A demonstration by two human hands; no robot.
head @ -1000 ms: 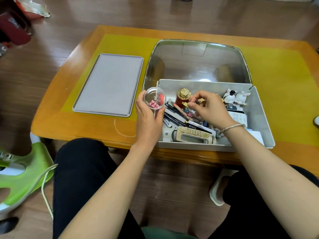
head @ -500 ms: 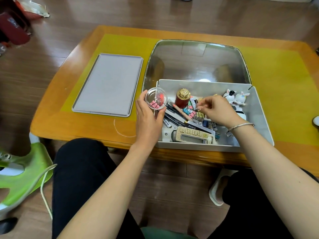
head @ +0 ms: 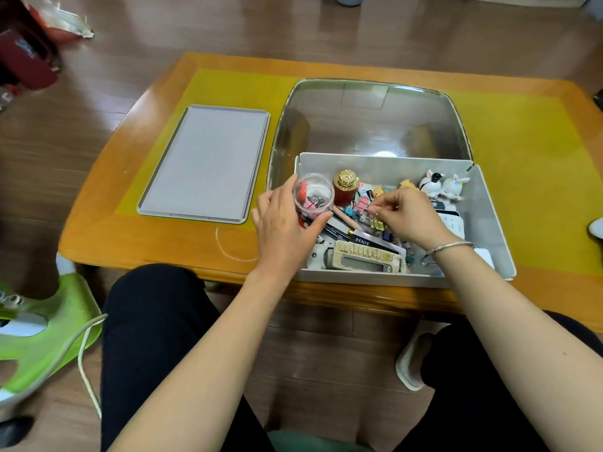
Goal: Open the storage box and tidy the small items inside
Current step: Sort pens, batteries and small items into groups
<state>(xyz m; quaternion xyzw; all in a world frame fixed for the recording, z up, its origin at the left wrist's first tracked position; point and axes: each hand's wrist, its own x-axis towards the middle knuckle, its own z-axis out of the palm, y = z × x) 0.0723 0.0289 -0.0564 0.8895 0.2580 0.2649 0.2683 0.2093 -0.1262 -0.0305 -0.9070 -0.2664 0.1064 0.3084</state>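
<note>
Left hand grip on clip-filled clear cup, cluttered storage box

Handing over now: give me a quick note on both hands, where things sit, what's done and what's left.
Left hand holds the small clear round jar, a few binder clips inside.
Right hand pinches a small clip among the loose coloured clips.
Grey storage box sits open, its clear lid raised behind.
Left: remaining clips, pens, remote still jumbled.
</note>
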